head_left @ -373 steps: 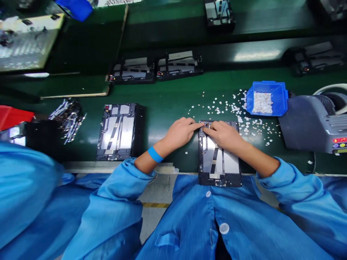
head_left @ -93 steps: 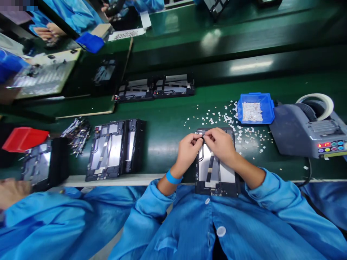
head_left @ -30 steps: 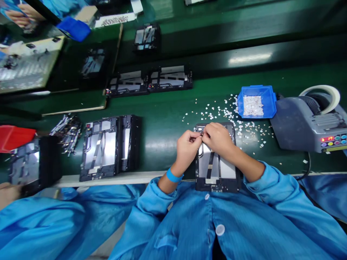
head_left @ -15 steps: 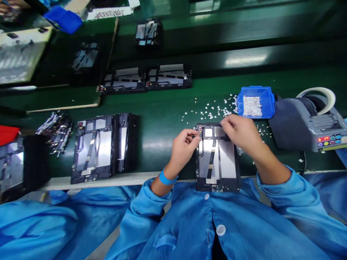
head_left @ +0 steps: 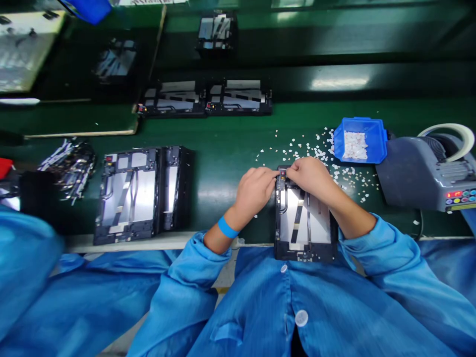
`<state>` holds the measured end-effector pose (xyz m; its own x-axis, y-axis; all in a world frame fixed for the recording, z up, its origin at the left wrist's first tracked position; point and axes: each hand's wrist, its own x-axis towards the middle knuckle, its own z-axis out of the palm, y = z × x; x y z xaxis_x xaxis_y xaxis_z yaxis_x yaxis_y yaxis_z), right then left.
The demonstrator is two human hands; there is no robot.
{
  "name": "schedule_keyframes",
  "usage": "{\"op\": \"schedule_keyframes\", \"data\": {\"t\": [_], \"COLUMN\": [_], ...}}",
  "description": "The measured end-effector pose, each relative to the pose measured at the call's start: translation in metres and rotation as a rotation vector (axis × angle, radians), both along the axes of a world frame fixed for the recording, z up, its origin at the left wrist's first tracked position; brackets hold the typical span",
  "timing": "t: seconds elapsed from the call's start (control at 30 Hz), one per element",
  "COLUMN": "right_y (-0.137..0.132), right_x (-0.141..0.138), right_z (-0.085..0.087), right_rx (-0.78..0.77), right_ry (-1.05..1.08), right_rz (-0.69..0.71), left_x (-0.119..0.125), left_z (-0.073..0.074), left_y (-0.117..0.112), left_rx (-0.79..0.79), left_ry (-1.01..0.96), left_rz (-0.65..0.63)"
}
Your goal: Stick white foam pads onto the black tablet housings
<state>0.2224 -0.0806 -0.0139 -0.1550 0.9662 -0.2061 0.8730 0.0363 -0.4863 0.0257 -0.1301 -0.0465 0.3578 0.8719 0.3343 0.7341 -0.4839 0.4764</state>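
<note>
Strips point(head_left: 70, 168), thin and shiny, are heaped at far left on the green desk point(head_left: 219, 148). Beside them, near the front edge, a stack of flat, opened devices point(head_left: 128, 198) is seen, and a second stack point(head_left: 171, 191) is partly hidden at its right. Farther back, two similar devices point(head_left: 173, 99) are laid side by side. The left hand point(head_left: 256, 188), ringed at the wrist by a blue band point(head_left: 227, 228), is held at the upper left corner of an open device point(head_left: 314, 223); its forefinger is stretched to that corner, the other fingers are bent, and whether anything is gripped cannot be told. The open device is laid flat at the desk's front edge, its lower end projecting toward the blue coat point(head_left: 260, 307). Its upper part is covered by the right hand point(head_left: 312, 178), whose thumb and forefinger are held close together near the same corner; whether something is pinched there cannot be told. Beyond, white scraps point(head_left: 318, 148) are scattered, and more are held in a blue bin point(head_left: 377, 144). At far right a grey machine point(head_left: 409, 168) is placed, with red digits lit.
</note>
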Motion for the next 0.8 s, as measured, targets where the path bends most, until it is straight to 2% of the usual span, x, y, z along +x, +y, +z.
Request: {"op": "schedule_keyframes", "data": {"t": [0.33, 0.43, 0.53, 0.6, 0.67, 0.73, 0.8], "right_y": [0.005, 0.002, -0.009, -0.019, -0.029, -0.039, -0.045], "right_x": [0.000, 0.004, 0.013, 0.022, 0.029, 0.033, 0.033], "right_z": [0.002, 0.001, -0.005, -0.012, -0.021, -0.028, -0.032], "right_rx": [-0.045, -0.010, 0.088, 0.202, 0.310, 0.378, 0.416], "right_ry": [-0.039, -0.029, 0.051, 0.125, 0.141, 0.057, -0.080], "right_rz": [0.024, 0.057, 0.079, 0.142, 0.274, 0.411, 0.485], "left_x": [-0.002, -0.002, -0.003, -0.005, -0.007, -0.011, -0.014], "left_z": [0.001, 0.007, 0.014, 0.017, 0.017, 0.015, 0.014], "left_y": [0.002, 0.003, 0.009, 0.014, 0.018, 0.020, 0.021], "left_rx": [0.029, 0.032, 0.027, 0.022, 0.005, -0.027, -0.064], "left_ry": [0.280, 0.363, 0.406, 0.408, 0.396, 0.375, 0.348], "left_rz": [-0.044, -0.084, -0.155, -0.194, -0.208, -0.199, -0.186]}}
